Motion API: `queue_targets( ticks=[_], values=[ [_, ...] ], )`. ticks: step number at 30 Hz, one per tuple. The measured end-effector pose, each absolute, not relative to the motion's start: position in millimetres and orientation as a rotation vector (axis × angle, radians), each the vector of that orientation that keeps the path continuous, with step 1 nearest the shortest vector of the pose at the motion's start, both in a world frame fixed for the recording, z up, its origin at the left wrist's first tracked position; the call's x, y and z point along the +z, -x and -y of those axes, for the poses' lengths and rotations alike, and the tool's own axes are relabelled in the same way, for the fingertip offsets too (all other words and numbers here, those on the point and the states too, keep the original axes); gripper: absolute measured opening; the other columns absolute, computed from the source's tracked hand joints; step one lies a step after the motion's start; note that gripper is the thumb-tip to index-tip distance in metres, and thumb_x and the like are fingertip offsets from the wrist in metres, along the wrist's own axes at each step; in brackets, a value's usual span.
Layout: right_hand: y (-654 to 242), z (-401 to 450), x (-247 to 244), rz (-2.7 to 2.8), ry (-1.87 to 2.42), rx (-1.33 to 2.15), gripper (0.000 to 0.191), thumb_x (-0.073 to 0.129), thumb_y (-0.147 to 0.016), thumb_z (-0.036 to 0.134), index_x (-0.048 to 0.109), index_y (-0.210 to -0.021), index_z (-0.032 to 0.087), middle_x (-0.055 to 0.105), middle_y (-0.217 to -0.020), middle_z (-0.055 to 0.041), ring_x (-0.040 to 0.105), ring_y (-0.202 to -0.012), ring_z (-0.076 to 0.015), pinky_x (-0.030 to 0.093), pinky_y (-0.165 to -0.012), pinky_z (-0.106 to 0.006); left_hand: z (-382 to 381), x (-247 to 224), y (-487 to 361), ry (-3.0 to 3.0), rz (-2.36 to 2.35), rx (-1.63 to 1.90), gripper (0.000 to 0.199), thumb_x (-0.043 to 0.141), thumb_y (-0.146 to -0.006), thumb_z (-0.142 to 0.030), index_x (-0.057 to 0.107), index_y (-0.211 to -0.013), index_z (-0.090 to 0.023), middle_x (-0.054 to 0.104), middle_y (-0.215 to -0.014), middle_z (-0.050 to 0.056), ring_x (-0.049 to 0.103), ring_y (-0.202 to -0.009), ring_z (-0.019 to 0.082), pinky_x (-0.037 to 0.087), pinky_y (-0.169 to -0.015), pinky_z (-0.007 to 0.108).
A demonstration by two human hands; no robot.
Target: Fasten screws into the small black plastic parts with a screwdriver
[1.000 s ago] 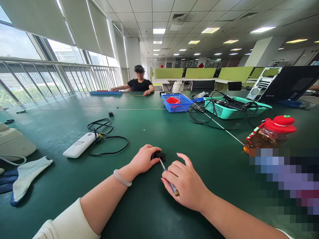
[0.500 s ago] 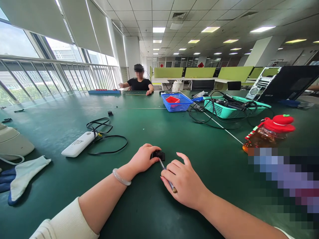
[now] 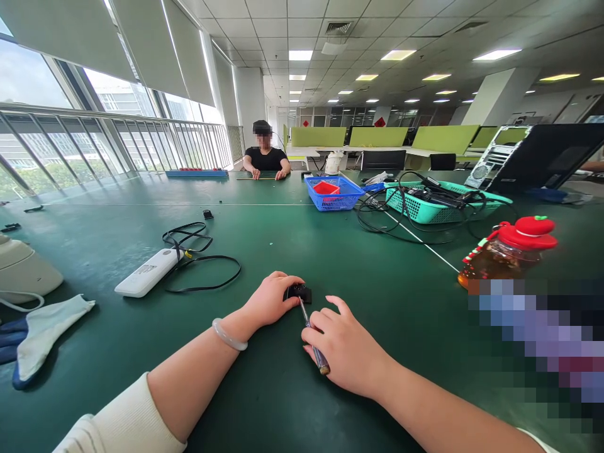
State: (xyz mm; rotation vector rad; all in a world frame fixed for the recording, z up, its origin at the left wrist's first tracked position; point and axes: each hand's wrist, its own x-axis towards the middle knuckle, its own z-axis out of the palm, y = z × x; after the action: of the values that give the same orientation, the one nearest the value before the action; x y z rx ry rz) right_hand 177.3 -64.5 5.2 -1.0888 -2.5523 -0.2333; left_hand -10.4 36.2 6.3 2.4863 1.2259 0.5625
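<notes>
Fingers of my left hand point(image 3: 265, 301) held the small black part point(image 3: 306, 294) while my right hand point(image 3: 348, 347) gripped the screwdriver point(image 3: 321, 361), whose tip wanted steady, straight pressure.

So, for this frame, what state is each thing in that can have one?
Left hand: closed on the black part
Black part: on the table, held
Right hand: closed around the screwdriver
Screwdriver: slanted, tip at the black part
Jar: red lid on
Blue basket: holding a red tray
Teal basket: loaded with cables
Glove: off, lying flat
Ceiling lights: lit
</notes>
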Motion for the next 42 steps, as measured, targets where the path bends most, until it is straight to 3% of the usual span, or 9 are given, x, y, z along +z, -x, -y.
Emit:
queue_targets(
  ticks=[17, 36, 42],
  values=[
    [-176.1, 63.7, 8.6, 2.247, 1.108, 0.031, 0.016, 0.051, -0.090, 0.016, 0.063, -0.081, 0.022, 0.059, -0.075, 0.0022, 0.055, -0.069, -0.0118, 0.033, -0.106, -0.045, -36.0, 6.3, 9.7, -2.452, -1.256, 0.527, 0.040, 0.067, -0.081, -0.021, 0.063, -0.121, -0.024, 0.070, -0.113, 0.005, 0.055, -0.115, 0.025, 0.045, -0.103, 0.040],
    [-178.9, 59.7, 10.2, 2.147, 1.105, -0.121, 0.015, 0.051, -0.093, 0.017, 0.062, -0.085, 0.022, 0.062, -0.077, 0.0020, 0.057, -0.071, -0.0124, 0.031, -0.105, -0.042, -36.6, 3.6, 10.8, -2.411, -1.253, 0.580, 0.044, 0.068, -0.081, -0.027, 0.060, -0.124, -0.027, 0.068, -0.113, 0.004, 0.057, -0.113, 0.025, 0.047, -0.101, 0.041],
    [-181.5, 56.1, 11.3, 2.026, 1.138, 0.001, 0.015, 0.051, -0.092, 0.017, 0.062, -0.085, 0.022, 0.065, -0.078, 0.0013, 0.060, -0.073, -0.0136, 0.039, -0.098, -0.039, -36.0, 4.4, 10.3, -2.400, -1.265, 0.574, 0.042, 0.068, -0.081, -0.028, 0.061, -0.122, -0.025, 0.067, -0.116, 0.006, 0.056, -0.116, 0.025, 0.046, -0.102, 0.041]
  ],
)
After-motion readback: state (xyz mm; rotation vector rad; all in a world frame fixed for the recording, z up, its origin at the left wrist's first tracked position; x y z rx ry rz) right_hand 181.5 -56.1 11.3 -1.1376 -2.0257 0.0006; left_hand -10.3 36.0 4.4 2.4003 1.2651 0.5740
